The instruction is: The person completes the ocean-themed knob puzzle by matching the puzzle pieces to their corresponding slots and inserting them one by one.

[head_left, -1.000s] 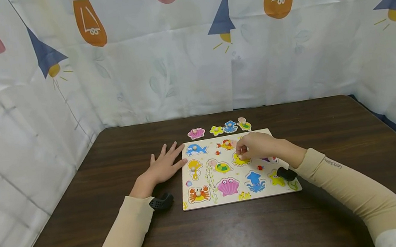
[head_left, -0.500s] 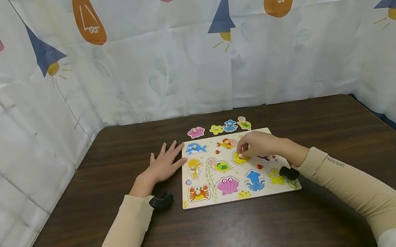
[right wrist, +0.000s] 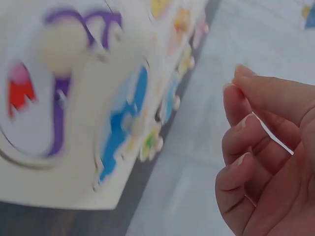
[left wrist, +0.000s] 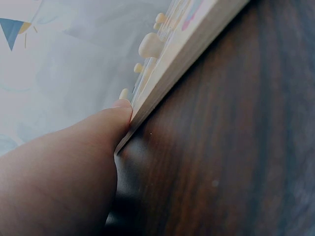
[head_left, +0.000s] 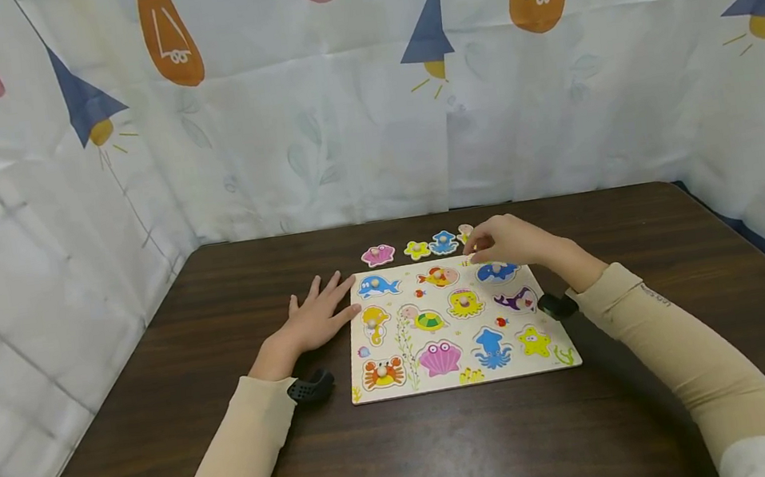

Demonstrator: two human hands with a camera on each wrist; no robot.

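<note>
In the foreground runs the brown table (head_left: 412, 460), with the puzzle board (head_left: 465, 330) at the frame's centre. At the board's upper left, the left hand (head_left: 317, 320) rests, fingers straight and spread. Over its upper right, the right hand (head_left: 509, 240) curls its empty fingers beside the turtle piece (head_left: 465, 232). Squid (head_left: 444, 243), star (head_left: 417, 250) and shell (head_left: 378, 255) pieces lie leftward, before the curtain (head_left: 370, 143).

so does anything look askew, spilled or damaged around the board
Nothing stands out as askew, spilled or damaged. The puzzle board lies flat on the table, and the loose pink shell, yellow star, blue squid and turtle sit in a row behind it, though the right hand partly hides the turtle in the head view.
</note>
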